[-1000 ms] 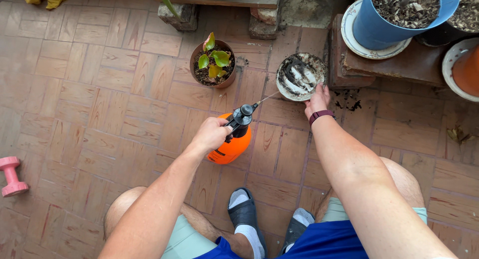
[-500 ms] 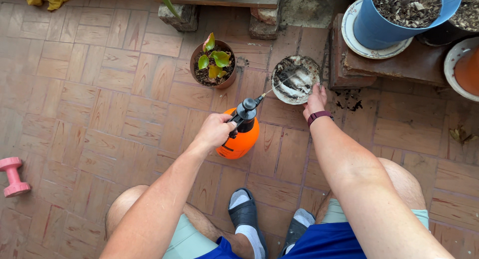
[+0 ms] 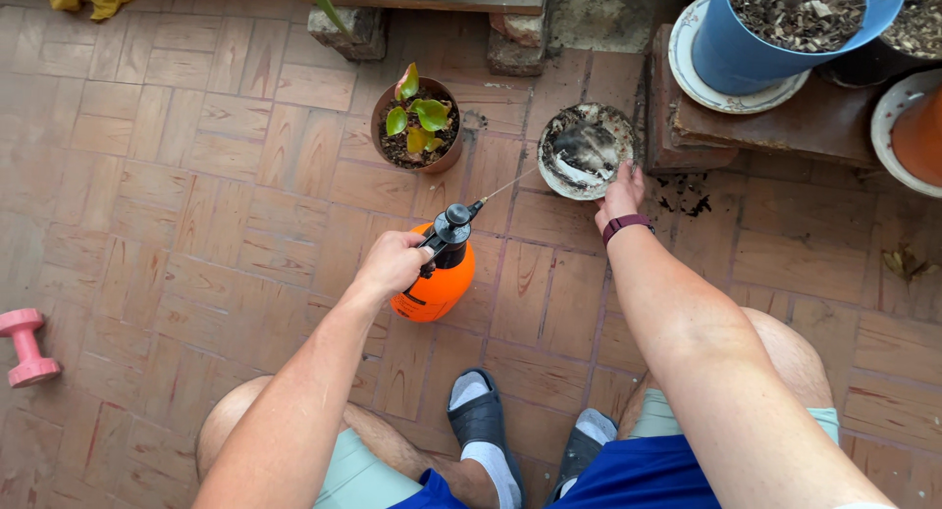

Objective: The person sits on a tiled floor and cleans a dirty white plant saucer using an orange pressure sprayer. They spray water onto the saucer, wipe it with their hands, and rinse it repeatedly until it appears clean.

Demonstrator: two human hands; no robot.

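My left hand (image 3: 391,264) grips the black trigger head of an orange spray bottle (image 3: 437,281) held above the brick floor. A thin jet of water runs from its nozzle to a dirty white saucer (image 3: 581,148). My right hand (image 3: 620,193), with a dark red band on the wrist, holds that saucer by its near rim, tilted toward the bottle. The saucer's inside is dark with wet soil.
A small brown pot with a green-leaved plant (image 3: 418,125) stands left of the saucer. A blue pot on a white plate (image 3: 775,38) sits on a wooden stand at the back right. A pink dumbbell (image 3: 27,347) lies far left. My feet in grey slippers (image 3: 483,421) are below.
The spray bottle has stayed in my left hand, shifting slightly. The saucer's inside has turned darker and wetter under the jet. My right hand has kept its hold on the rim.
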